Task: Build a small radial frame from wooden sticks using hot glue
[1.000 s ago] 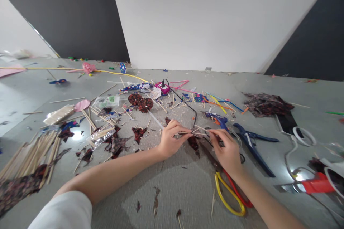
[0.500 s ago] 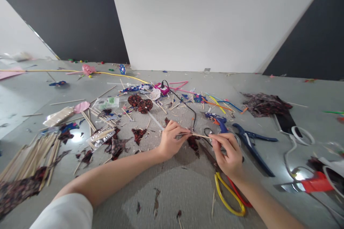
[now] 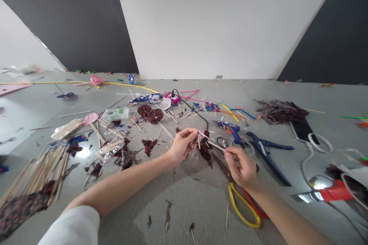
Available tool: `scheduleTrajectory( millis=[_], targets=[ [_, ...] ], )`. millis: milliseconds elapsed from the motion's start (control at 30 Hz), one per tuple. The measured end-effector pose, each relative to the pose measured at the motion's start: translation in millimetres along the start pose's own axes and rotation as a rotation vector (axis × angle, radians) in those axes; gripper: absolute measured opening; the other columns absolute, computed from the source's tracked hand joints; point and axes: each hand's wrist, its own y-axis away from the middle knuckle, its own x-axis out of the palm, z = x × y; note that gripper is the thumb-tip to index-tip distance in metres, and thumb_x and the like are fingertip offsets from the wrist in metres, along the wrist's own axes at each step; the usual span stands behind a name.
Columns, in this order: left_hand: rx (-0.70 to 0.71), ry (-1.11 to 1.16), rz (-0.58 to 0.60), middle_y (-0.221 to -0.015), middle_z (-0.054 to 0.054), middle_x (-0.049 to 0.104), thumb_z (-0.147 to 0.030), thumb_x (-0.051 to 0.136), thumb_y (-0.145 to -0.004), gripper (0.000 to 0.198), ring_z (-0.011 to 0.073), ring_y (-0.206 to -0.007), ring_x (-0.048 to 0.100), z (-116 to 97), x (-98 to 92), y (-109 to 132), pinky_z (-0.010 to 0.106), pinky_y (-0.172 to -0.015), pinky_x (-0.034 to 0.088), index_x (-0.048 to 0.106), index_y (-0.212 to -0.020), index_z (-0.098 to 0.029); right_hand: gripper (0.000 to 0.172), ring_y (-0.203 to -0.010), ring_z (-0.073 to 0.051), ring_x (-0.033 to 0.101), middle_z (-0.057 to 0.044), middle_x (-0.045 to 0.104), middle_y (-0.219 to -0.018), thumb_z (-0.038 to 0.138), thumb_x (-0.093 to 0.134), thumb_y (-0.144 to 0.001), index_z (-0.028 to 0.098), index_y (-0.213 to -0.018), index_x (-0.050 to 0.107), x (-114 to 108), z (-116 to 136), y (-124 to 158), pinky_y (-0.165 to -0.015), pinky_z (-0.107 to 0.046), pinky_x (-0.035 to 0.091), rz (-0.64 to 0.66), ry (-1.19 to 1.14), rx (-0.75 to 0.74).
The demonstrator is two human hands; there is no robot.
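Observation:
My right hand (image 3: 241, 164) is closed in a pinch on the near end of a thin wooden stick (image 3: 216, 145), which slants up and left. At its other end my left hand (image 3: 183, 146) pinches with thumb and forefinger; a short stick piece shows just beside the fingertips. Whether the long stick is one piece or two side by side I cannot tell. Beneath the hands lies a dark patterned cloth scrap (image 3: 206, 154). Scissors with one yellow and one red handle (image 3: 244, 214) lie under my right wrist, their blades partly hidden.
A blue glue gun (image 3: 234, 133) and dark blue cutting pliers (image 3: 268, 157) lie right of my hands. Two round cloth flowers (image 3: 155, 116) lie to the left, with a pile of sticks (image 3: 37, 170) farther out. Behind is a pink power socket (image 3: 172, 98) with a black cord.
The stick is tilted more now, its left end raised. My left fingertips have moved slightly up and left, and a short piece shows beside them. My right hand has dropped slightly.

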Motion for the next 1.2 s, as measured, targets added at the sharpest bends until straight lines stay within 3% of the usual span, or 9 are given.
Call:
scheduleTrajectory(
  millis=[200, 333, 400, 467, 633, 833, 1200],
  targets=[
    [-0.168, 0.096, 0.127, -0.074, -0.002, 0.062, -0.045, 0.095, -0.069, 0.059, 0.0057, -0.053, 0.048, 1.5, 0.7, 3.5, 0.018, -0.042, 0.026, 0.076, -0.116, -0.017, 0.012, -0.077, -0.021, 0.077, -0.006, 0.081, -0.092, 0.021, 0.061, -0.101, 0.025, -0.107, 0.071, 2.6, 5.0, -6.1, -0.073, -0.032, 0.062, 0.016, -0.003, -0.084],
    [-0.233, 0.121, 0.181, -0.065, -0.001, 0.058, -0.052, 0.085, -0.078, 0.044, 0.0088, -0.052, 0.049, 8.5, -1.7, 1.8, 0.02, -0.043, 0.032, 0.074, -0.097, -0.014, 0.016, -0.08, -0.021, 0.079, -0.006, 0.082, -0.096, 0.018, 0.062, -0.1, 0.024, -0.111, 0.073, 4.1, 4.0, -8.3, -0.076, -0.033, 0.063, 0.0, -0.007, -0.077],
    [-0.278, 0.119, 0.236, -0.062, 0.0, 0.056, -0.058, 0.078, -0.083, 0.045, 0.0101, -0.053, 0.049, 9.9, -1.6, 2.0, 0.021, -0.044, 0.035, 0.07, -0.086, -0.014, 0.021, -0.083, -0.021, 0.079, -0.006, 0.082, -0.099, 0.015, 0.062, -0.1, 0.024, -0.114, 0.073, 4.6, 3.7, -9.9, -0.08, -0.032, 0.063, -0.019, -0.026, -0.094],
    [-0.291, 0.105, 0.3, -0.065, 0.0, 0.056, -0.063, 0.071, -0.087, 0.049, 0.0113, -0.056, 0.05, 9.1, -0.8, 3.1, 0.021, -0.045, 0.038, 0.069, -0.089, -0.014, 0.025, -0.086, -0.02, 0.079, -0.005, 0.082, -0.102, 0.011, 0.062, -0.099, 0.024, -0.118, 0.073, 5.2, 3.4, -11.5, -0.083, -0.031, 0.062, -0.028, -0.039, -0.118],
    [-0.223, 0.101, 0.323, -0.09, 0.004, 0.065, -0.073, 0.07, -0.084, 0.059, 0.0118, -0.064, 0.056, 5.1, 0.4, 6.2, 0.02, -0.043, 0.04, 0.067, -0.102, -0.016, 0.031, -0.09, -0.02, 0.079, -0.006, 0.082, -0.106, 0.008, 0.061, -0.099, 0.024, -0.123, 0.072, 6.5, 2.6, -13.5, -0.084, -0.031, 0.061, 0.0, -0.042, -0.129],
    [-0.043, -0.061, 0.193, -0.067, -0.002, 0.056, -0.062, 0.082, -0.08, 0.052, 0.0105, -0.056, 0.05, 15.3, 1.4, 7.4, 0.02, -0.04, 0.041, 0.059, -0.086, -0.016, 0.031, -0.089, -0.019, 0.079, -0.005, 0.081, -0.105, 0.007, 0.062, -0.098, 0.024, -0.122, 0.072, 5.7, 3.0, -12.9, -0.084, -0.029, 0.061, 0.028, -0.055, -0.12],
    [0.115, -0.245, 0.215, -0.075, 0.001, 0.063, -0.067, 0.071, -0.088, 0.053, 0.0087, -0.052, 0.054, 23.6, 2.2, 7.0, 0.02, -0.039, 0.044, 0.055, -0.087, -0.017, 0.032, -0.083, -0.019, 0.079, -0.005, 0.082, -0.103, 0.008, 0.062, -0.099, 0.024, -0.125, 0.074, 6.7, 3.2, -12.8, -0.079, -0.029, 0.062, -0.012, -0.042, -0.106]
  ],
)
